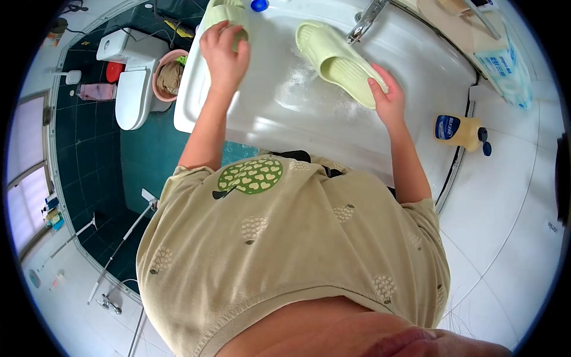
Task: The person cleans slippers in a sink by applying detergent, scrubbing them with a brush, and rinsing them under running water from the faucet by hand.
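In the white washbasin are two pale green slippers. My right hand grips one slipper by its heel end, thumb on top, with its toe pointing up and left below the faucet. At the basin's upper left lies the other slipper, partly cut off by the view's edge. Over its near end is my left hand, fingers spread and seemingly resting on it. Whitish wet patches, perhaps suds, show on the basin floor.
A blue cap sits on the basin's far edge. To the right are a yellow bottle with dark cap and a blue-white plastic pack. Leftward stand a toilet and a pink bucket holding cloth.
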